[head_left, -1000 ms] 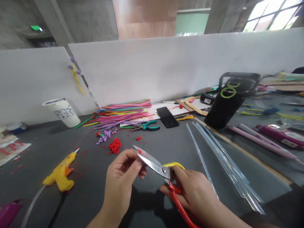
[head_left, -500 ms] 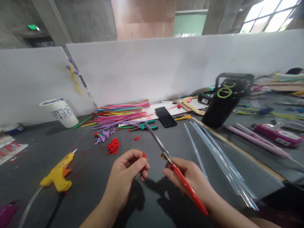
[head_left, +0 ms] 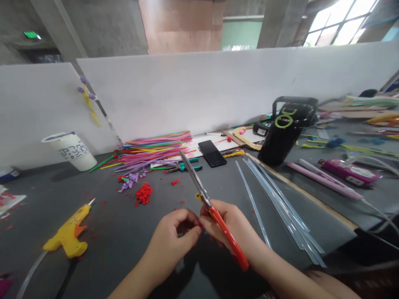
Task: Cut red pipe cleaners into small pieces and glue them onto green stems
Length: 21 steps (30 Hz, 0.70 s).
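Note:
My right hand is closed around a pair of scissors with red handles; the blades point up and away to the left. A small yellow piece shows beside the blades near the pivot. Thumb and fingers of my left hand are pinched together on a small red piece, mostly hidden, and their tips meet the fingers of my right hand. Beyond my left hand lies a pile of small red pieces, with purple pieces behind it.
A yellow glue gun lies at left, below a white cup. Colourful pipe cleaners, green-handled pliers and a phone are at the back. Clear glue sticks and a black bottle stand to the right.
My hands have come together, so the left fingertips with the red piece now touch the right hand. The scissors have moved left and slightly down in view; the whole scene has shifted left.

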Tool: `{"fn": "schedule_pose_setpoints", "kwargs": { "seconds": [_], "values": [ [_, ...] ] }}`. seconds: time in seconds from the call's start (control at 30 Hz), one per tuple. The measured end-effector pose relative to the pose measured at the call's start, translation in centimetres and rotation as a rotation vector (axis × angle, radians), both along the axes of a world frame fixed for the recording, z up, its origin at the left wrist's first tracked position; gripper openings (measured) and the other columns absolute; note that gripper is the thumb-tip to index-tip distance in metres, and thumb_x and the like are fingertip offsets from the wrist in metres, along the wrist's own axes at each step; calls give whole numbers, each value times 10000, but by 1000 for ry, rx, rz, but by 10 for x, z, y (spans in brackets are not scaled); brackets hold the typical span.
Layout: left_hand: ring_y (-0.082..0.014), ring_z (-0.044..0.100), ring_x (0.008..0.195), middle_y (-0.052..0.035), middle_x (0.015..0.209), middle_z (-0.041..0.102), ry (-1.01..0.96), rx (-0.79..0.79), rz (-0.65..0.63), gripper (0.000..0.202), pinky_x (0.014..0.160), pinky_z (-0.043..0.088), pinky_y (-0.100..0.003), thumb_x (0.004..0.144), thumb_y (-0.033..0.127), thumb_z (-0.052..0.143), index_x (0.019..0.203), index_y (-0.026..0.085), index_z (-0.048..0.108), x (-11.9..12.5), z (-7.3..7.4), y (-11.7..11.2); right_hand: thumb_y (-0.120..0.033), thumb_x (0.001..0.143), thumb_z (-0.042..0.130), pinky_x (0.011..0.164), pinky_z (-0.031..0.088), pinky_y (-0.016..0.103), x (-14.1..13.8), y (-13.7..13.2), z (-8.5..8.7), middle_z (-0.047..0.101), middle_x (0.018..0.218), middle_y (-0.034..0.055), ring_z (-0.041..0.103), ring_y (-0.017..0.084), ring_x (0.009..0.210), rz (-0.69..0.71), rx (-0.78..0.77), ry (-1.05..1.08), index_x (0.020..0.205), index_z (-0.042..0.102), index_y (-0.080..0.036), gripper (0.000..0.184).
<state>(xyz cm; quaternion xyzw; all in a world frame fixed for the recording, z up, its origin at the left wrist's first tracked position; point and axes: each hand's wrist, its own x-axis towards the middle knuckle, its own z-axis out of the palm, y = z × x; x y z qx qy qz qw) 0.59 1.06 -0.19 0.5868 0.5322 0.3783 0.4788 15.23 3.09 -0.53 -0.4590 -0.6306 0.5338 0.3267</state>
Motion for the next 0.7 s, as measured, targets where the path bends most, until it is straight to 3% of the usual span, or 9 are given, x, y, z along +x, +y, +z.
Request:
{"fn": "schedule_pose_setpoints", "kwargs": {
  "seconds": [0.1, 0.3, 0.53, 0.7],
  "values": [
    [-130, 507, 559, -5, 603, 576, -12, 6, 23, 34, 527, 399, -224, 667, 195, 596, 656, 163, 597, 1, 1, 0, -229, 717, 502, 350, 278, 155, 0, 0, -1, 404, 444, -86, 394, 53, 352, -12, -5, 0, 630, 450, -184, 112],
    [-106, 481, 460, 29, 500, 527, -72, -46, 60, 96, 471, 375, -208, 651, 207, 609, 571, 166, 578, 4, 6, -1, -253, 720, 523, 340, 274, 152, -1, 0, 7, 386, 395, -94, 374, 53, 333, -56, -59, 46, 628, 441, -186, 140],
    [-101, 512, 440, -12, 542, 588, -333, -242, 1, 207, 440, 396, -214, 642, 334, 653, 637, 131, 618, 4, 2, 1, -262, 739, 488, 313, 262, 147, -6, -1, 13, 445, 400, -93, 345, 42, 297, -58, -186, 101, 654, 459, -185, 118],
    [-86, 507, 402, -5, 499, 596, -396, -289, 12, 169, 403, 370, -185, 569, 252, 704, 579, 135, 582, 3, 0, 2, -290, 740, 459, 311, 277, 149, -9, -1, 16, 383, 327, -108, 334, 49, 283, -74, -200, 163, 649, 460, -185, 140]
  ]
}}
